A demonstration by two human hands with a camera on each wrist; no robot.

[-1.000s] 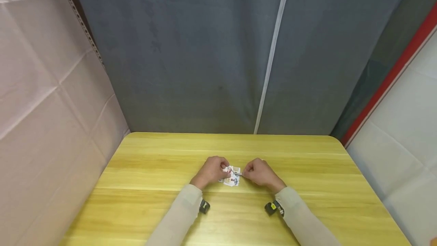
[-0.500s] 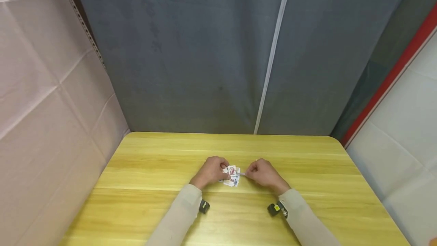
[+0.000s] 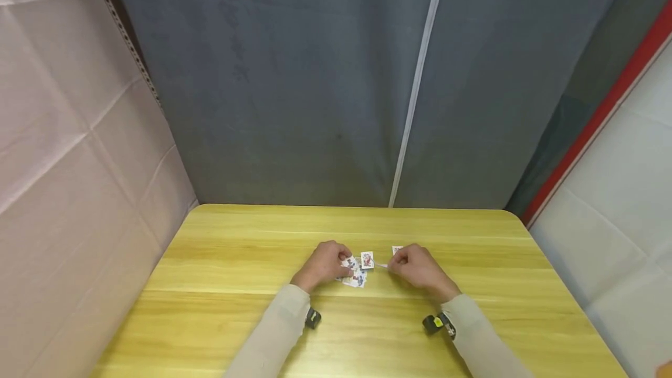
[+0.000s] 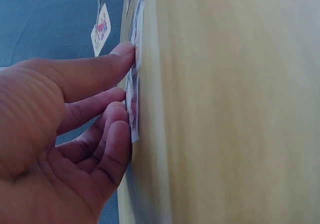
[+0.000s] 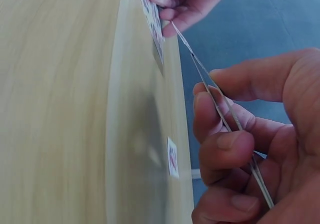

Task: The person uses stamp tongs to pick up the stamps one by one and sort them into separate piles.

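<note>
Metal tweezers [image 5: 225, 119], gripped by R hand [image 3: 417, 270], hold a stamp [image 3: 367, 259]; L hand [image 3: 325, 264], fingers straight, presses stamp pile [image 3: 353, 276] on table [image 3: 236, 284].

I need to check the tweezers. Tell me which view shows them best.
The right wrist view: the tweezers run thin and metallic through the right hand, pinched by its fingers. The head view shows only a pale sliver. The left wrist view shows just their tips holding a small card.

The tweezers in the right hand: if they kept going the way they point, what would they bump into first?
Probably the small card that the tweezers carry, then the card pile under the left hand; depth is unclear.
</note>
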